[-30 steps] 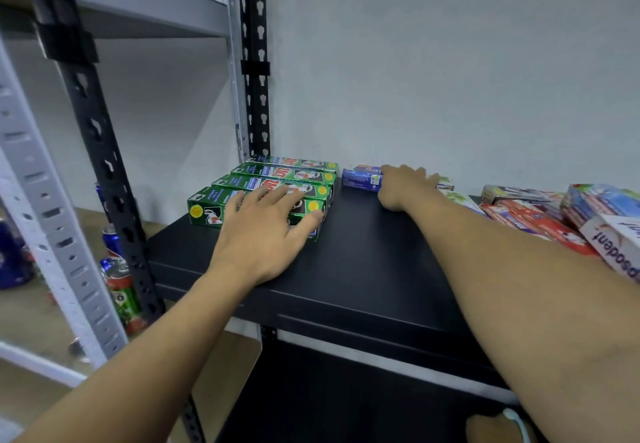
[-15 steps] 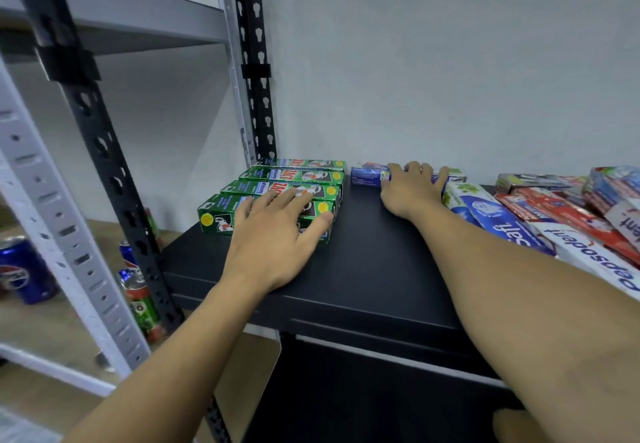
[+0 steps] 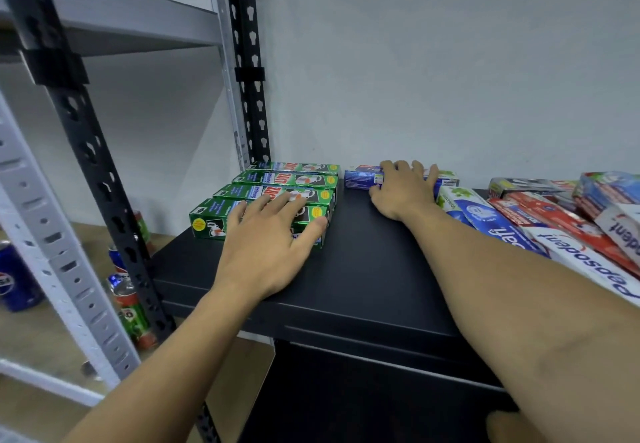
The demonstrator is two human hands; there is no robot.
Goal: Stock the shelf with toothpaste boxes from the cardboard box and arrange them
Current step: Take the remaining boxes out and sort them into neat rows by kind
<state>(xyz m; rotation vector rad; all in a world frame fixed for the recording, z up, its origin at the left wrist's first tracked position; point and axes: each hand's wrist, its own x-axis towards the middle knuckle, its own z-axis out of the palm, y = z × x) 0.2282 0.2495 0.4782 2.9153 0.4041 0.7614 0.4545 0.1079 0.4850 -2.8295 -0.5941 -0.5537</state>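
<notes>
The left hand [image 3: 268,248] lies flat, fingers spread and gripping nothing, on the nearest of four green toothpaste boxes [image 3: 277,197] lined up side by side at the left end of the black shelf [image 3: 363,269]. The right hand [image 3: 403,190] reaches to the back by the wall, its fingers draped over a blue toothpaste box [image 3: 362,178]; whether they grip it or just rest there I cannot tell. To the right sits a loose pile of red, white and blue toothpaste boxes [image 3: 554,224]. Soda cans [image 3: 133,307] stand on a lower shelf beyond the black upright post [image 3: 86,145].
</notes>
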